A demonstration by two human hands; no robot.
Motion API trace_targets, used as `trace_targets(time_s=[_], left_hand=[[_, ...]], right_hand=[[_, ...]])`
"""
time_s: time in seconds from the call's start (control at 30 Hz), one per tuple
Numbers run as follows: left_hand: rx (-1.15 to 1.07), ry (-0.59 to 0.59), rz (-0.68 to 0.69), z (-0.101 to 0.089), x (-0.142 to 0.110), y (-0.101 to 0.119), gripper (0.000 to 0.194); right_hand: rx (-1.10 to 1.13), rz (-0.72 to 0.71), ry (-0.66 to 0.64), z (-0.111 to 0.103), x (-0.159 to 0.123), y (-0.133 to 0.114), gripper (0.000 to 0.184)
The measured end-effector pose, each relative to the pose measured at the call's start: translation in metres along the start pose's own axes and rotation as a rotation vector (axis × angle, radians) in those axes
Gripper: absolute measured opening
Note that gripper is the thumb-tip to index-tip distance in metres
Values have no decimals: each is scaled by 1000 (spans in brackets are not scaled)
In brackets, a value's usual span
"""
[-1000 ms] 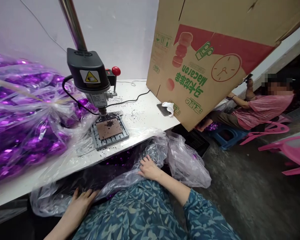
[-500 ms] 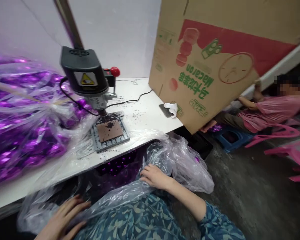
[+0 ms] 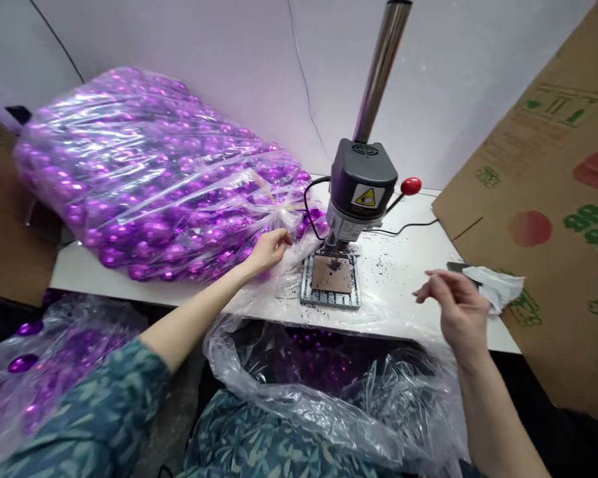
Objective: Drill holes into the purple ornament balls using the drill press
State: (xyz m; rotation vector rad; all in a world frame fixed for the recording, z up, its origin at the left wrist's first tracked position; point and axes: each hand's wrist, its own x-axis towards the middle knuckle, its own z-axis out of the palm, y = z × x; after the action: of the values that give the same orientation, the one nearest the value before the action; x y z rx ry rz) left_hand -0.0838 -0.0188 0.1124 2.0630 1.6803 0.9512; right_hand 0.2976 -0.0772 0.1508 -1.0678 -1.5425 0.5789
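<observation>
My left hand (image 3: 269, 251) is at the tied neck of a big clear bag of shiny purple balls (image 3: 154, 192), fingers loosely bent. I see nothing held in it, and contact with the plastic is unclear. Over the right of the table hangs my right hand (image 3: 458, 307), its fingers loosely curled and nothing visible in them. Between the hands stands a small bench drill press (image 3: 363, 179) with a red-knobbed lever. Dark shavings lie on its brown base board (image 3: 331, 274). At my lap, an open clear plastic bag (image 3: 309, 411) has purple pieces inside.
A large cardboard box (image 3: 503, 172) stands on the right. Beside it lie a crumpled white tissue (image 3: 496, 285) and a dark flat object (image 3: 458, 267). Another carton (image 3: 10, 212) is at the left. More purple balls in plastic (image 3: 74, 358) sit low left. The drill's cable crosses the white table (image 3: 403, 252).
My view has swung left. Both hands have left the lap bag's rim: the left rose to the tied bag's neck, the right over the table. The co-worker is out of view.
</observation>
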Motion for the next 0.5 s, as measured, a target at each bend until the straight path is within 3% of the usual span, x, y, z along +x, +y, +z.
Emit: trace_targets(time_s=[0.1,0.2,0.33,0.5], left_hand=[[151,-136,-12,21,48,-8,37],[239,-174,14,39,70,-11,42],[510,-42,-54,45,70,-27,58],[571,76,-92,25,53,-51,51]], right_hand=[[114,-29,118,10,48,-17,31],[161,-47,141,24,73,-27,35],[130,-44,85,39,71,-23,37],[11,-90,14,37,49,-6,25]])
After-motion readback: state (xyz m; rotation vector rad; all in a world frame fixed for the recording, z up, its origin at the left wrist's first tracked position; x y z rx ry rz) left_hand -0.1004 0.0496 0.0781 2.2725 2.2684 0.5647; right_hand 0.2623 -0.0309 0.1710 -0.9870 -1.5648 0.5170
